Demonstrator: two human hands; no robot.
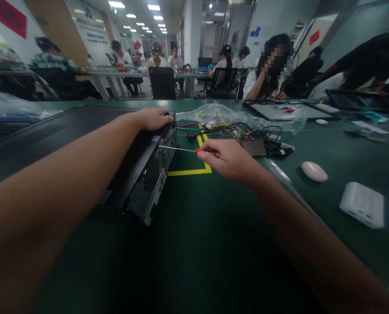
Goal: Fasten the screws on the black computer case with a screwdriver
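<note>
Red-handled steel screwdriver point(194, 150): right hand point(231, 162) gripping handle, fingers closing round it, tip touching rear of black metal computer case point(147, 172). Case lying toward left edge of green worktop point(197, 244). Left hand point(155, 118) pressing palm-down on top, fingers loosely open. Cover seemingly still on.

**Bare mat in front, clutter behind the hands**

The green table point(197, 244) lies bare across the lower middle of the frame, a wide lane between the two forearms up to the yellow tape point(189, 172). At centre left the computer case point(145, 170) blocks the way, with the left hand point(153, 118) clasped over its far top edge. The screwdriver point(181, 149), gripped in the right hand point(230, 161), spans the gap from that hand to the case's rear panel and bars the passage above the tape. Just behind the right hand, a tangle of cables point(247, 131) and a crumpled plastic bag point(220, 112) fill the upper middle. At right, a pale oval mouse point(314, 171) and a white box point(362, 204) stand apart, with bare table between them.
</note>
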